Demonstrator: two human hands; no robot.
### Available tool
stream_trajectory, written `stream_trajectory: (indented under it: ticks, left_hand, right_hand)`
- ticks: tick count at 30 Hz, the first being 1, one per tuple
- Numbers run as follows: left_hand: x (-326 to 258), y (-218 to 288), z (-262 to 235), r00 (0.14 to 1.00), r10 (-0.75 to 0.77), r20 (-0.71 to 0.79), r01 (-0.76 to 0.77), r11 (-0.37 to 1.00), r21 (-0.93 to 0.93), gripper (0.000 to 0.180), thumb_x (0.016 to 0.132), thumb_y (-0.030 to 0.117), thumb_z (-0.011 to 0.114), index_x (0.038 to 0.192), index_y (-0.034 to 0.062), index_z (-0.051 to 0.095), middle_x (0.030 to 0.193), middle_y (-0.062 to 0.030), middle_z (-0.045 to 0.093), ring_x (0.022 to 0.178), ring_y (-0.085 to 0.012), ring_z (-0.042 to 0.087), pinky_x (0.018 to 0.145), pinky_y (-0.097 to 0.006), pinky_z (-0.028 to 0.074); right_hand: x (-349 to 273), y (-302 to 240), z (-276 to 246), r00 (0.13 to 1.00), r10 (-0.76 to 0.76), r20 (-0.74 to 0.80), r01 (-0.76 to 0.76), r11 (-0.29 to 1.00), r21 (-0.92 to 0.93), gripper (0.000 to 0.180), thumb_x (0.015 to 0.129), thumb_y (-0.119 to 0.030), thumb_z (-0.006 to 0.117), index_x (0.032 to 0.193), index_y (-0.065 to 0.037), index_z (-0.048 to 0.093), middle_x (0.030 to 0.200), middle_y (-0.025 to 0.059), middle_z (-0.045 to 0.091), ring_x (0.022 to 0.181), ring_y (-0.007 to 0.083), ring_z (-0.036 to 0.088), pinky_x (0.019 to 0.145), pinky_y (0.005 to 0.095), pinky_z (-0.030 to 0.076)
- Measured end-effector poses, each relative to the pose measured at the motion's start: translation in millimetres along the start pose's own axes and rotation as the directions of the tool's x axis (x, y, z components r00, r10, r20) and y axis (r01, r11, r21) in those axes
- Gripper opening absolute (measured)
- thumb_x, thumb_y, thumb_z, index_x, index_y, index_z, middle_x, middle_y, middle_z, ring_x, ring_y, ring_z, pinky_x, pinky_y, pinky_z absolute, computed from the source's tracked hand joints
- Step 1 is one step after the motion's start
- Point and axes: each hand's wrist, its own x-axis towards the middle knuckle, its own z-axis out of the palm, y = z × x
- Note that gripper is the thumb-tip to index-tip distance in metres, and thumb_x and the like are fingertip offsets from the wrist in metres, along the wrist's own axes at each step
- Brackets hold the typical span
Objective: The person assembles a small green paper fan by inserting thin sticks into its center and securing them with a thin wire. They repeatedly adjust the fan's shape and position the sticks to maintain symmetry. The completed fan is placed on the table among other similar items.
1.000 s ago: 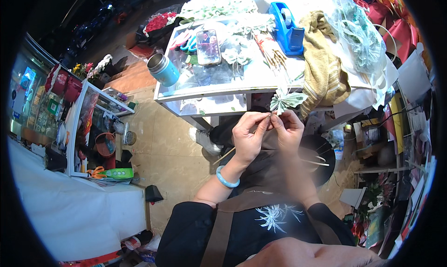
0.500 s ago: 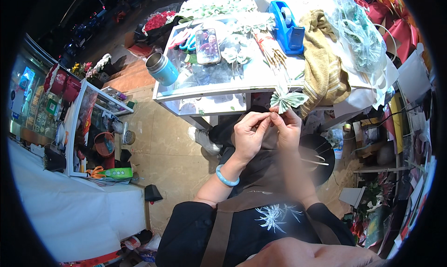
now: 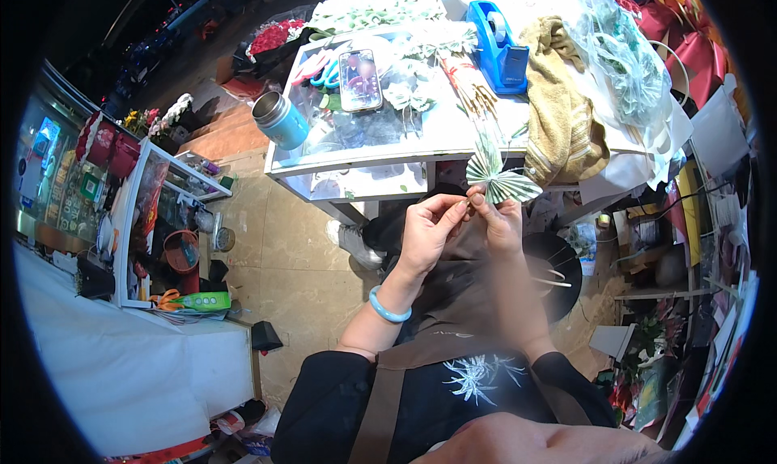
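A pale green pleated paper butterfly [image 3: 500,179], its folded wings fanned out, stands above my fingertips in front of the table edge. My right hand [image 3: 502,227] is closed, thumb and fingers pinching the butterfly at its gathered base. Close beside it, my left hand [image 3: 433,231] is closed too, thumb and forefinger pressed together just below the base. Whatever lies between the left fingertips is too small to make out. More pleated green paper pieces [image 3: 411,91] lie on the table beyond, near a bundle of thin brown sticks [image 3: 471,87].
The white table [image 3: 364,163] carries a phone [image 3: 360,81], a blue steel cup [image 3: 281,120], scissors [image 3: 325,74], a blue tape dispenser [image 3: 497,49], a brown towel [image 3: 558,108] and a clear plastic bag [image 3: 623,67]. A black round stool [image 3: 558,274] stands right of my forearm.
The paper butterfly has turned between my fingers, so its wings now show wider, one pointing up and one to the right. Both hands stay close together in nearly the same place.
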Motion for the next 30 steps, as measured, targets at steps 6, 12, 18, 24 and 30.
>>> stream_trajectory:
  ticks: [6, 12, 18, 24, 30]
  left_hand:
    - [4, -2, -11, 0.991, -0.114, 0.075, 0.124, 0.980, -0.157, 0.020, 0.087, 0.018, 0.060, 0.092, -0.0009, 0.064, 0.073, -0.0033, 0.061, 0.053, -0.0047, 0.048, 0.045, -0.015, 0.035]
    - [8, -4, -18, 0.956, -0.253, 0.151, 0.289, 0.907, -0.307, 0.018, 0.086, 0.017, 0.061, 0.093, 0.0005, 0.065, 0.070, -0.0011, 0.061, 0.053, -0.0046, 0.048, 0.045, -0.014, 0.034]
    - [5, -4, -16, 0.997, -0.069, 0.022, 0.070, 0.995, -0.072, 0.019, 0.085, 0.017, 0.063, 0.094, -0.0002, 0.065, 0.070, 0.0013, 0.060, 0.056, -0.0023, 0.046, 0.051, -0.015, 0.035]
    - [6, -16, -2, 0.971, 0.202, -0.131, -0.194, 0.979, 0.068, 0.017, 0.087, 0.014, 0.061, 0.095, -0.0010, 0.065, 0.073, 0.0017, 0.059, 0.058, -0.0015, 0.043, 0.051, -0.015, 0.033]
    - [8, -19, -11, 0.972, 0.175, -0.159, -0.168, 0.984, 0.054, 0.016, 0.087, 0.013, 0.060, 0.096, -0.0008, 0.064, 0.073, 0.0002, 0.058, 0.057, -0.0023, 0.043, 0.050, -0.015, 0.033]
  right_hand:
    - [6, 4, -5, 0.977, 0.169, 0.133, -0.192, 0.964, 0.186, 0.010, 0.084, -0.007, 0.060, 0.089, 0.002, 0.059, 0.076, 0.0068, 0.060, 0.063, 0.0143, 0.057, 0.060, 0.0244, 0.046]
    - [10, 10, -10, 0.968, 0.184, 0.168, -0.218, 0.951, 0.218, 0.009, 0.083, -0.005, 0.060, 0.090, 0.001, 0.062, 0.079, 0.0066, 0.063, 0.064, 0.0144, 0.059, 0.063, 0.0247, 0.047]
    - [12, 15, -3, 0.981, 0.164, 0.099, -0.185, 0.945, 0.268, 0.009, 0.083, -0.004, 0.061, 0.091, -0.001, 0.064, 0.079, 0.0048, 0.064, 0.065, 0.0108, 0.058, 0.064, 0.0223, 0.045]
    - [9, 25, 18, 0.968, 0.236, -0.088, -0.172, 0.874, 0.454, 0.006, 0.085, -0.007, 0.060, 0.090, -0.004, 0.061, 0.077, 0.0016, 0.062, 0.064, 0.0081, 0.056, 0.057, 0.0210, 0.043]
    - [12, 27, 19, 0.958, 0.285, -0.041, -0.241, 0.871, 0.427, 0.007, 0.085, -0.007, 0.060, 0.091, -0.004, 0.060, 0.076, 0.0010, 0.061, 0.065, 0.0076, 0.056, 0.059, 0.0206, 0.044]
